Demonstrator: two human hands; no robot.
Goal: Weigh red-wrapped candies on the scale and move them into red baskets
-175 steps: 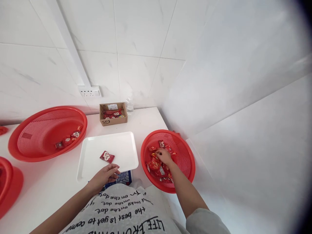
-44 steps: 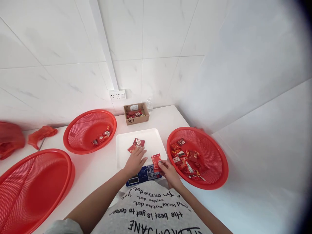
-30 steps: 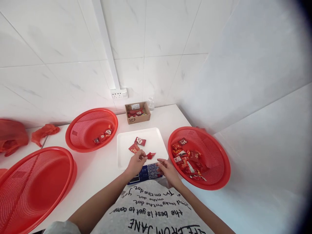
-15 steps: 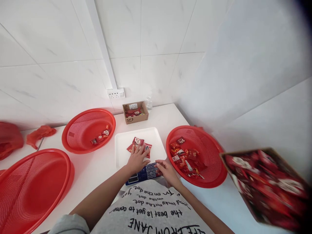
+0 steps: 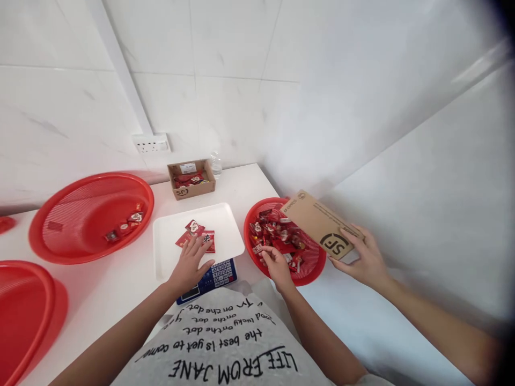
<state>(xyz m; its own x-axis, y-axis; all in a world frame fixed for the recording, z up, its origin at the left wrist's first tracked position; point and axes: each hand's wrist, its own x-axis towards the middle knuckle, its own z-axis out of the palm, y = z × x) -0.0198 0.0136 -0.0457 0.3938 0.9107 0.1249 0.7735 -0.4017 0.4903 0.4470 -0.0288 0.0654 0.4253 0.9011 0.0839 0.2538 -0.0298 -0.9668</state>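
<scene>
My left hand [image 5: 192, 262] lies with its fingers spread on the white tray [image 5: 164, 236] of a digital scale. Its fingertips touch red snack packets [image 5: 195, 228] there. Over the left rim of a red plastic basket [image 5: 322, 265] is my right hand [image 5: 277, 265]. Its thumb and fingers are drawn close together beside small red packets; what they grip, if anything, is hard to make out. Another person's hand [image 5: 364, 257] holds a cardboard box [image 5: 317, 220] tipped over that basket, above a heap of red packets [image 5: 277, 228].
A small cardboard box [image 5: 196, 189] with red packets stands behind the scale, beside a clear plastic bottle [image 5: 215, 165]. To the left is a red basket [image 5: 52, 214] with a few packets. Another red basket [image 5: 50, 300] is nearer. The scale's blue keypad [image 5: 219, 274] faces me.
The other person's box of packets has moved left and tipped over the right basket, where the heap has grown. My right hand has gone from the scale to that basket. My view has shifted right.
</scene>
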